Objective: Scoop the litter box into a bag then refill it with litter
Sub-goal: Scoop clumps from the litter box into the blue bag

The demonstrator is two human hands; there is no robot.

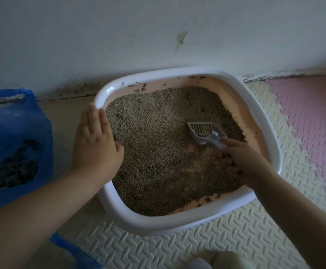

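Head view, dim light. I see the litter box (pixel 158 226), white rim and pinkish inner wall, on the floor against the wall (pixel 119 35), sitting partly on a cream foam mat (pixel 177 249). It holds grainy grey-brown litter (pixel 154 152) with bare patches of bottom showing near the right hand. The scoop (pixel 204 131) is in the right half of the box. Its long axis runs diagonally from the handle at lower right to the slotted head at upper left, and the open mouth points left and away, toward the wall side. The head looks empty and sits low on the litter. The right hand (pixel 243 162) grips the handle: fingers curled round it, index finger laid along the top, forearm coming in from the lower right over the rim. The left hand (pixel 94 144) lies flat, palm down, on the box's left rim with fingers straight, together and pointing at the wall, thumb out over the litter, holding nothing. A blue bag (pixel 12 133) stands just left of the box with dark clumps (pixel 12 171) visible inside. A pink mat tile (pixel 313 123) is to the right.
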